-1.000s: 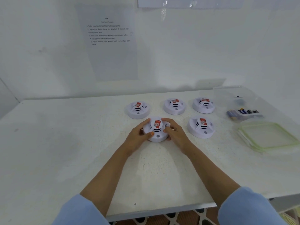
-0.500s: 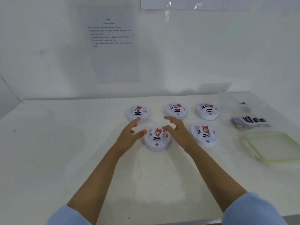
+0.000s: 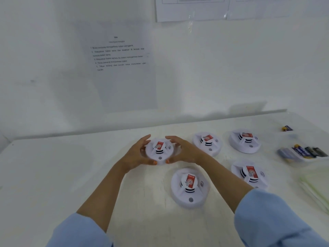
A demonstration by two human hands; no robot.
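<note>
Several white round smoke detectors with red labels lie on the white table [image 3: 53, 175]. My left hand [image 3: 136, 155] and my right hand [image 3: 186, 151] cup the back-left smoke detector [image 3: 159, 148] from both sides, thumbs under its near edge, fingers curved round its far rim. Whether it rests on the table or is slightly lifted I cannot tell. The front-middle detector [image 3: 189, 188] lies free just below my right forearm.
Three more detectors lie to the right [image 3: 207, 143], [image 3: 244, 140], [image 3: 249, 175]. A clear container [image 3: 293, 157] holds batteries [image 3: 302, 151] at the far right, with one loose battery [image 3: 287, 128] behind. A green-rimmed lid [image 3: 316, 189] lies at the right edge. An instruction sheet [image 3: 121, 56] hangs on the wall.
Both hands let go of the front-middle detector, rose, and moved back and left onto the back-left detector. The view has shifted closer and to the left.
</note>
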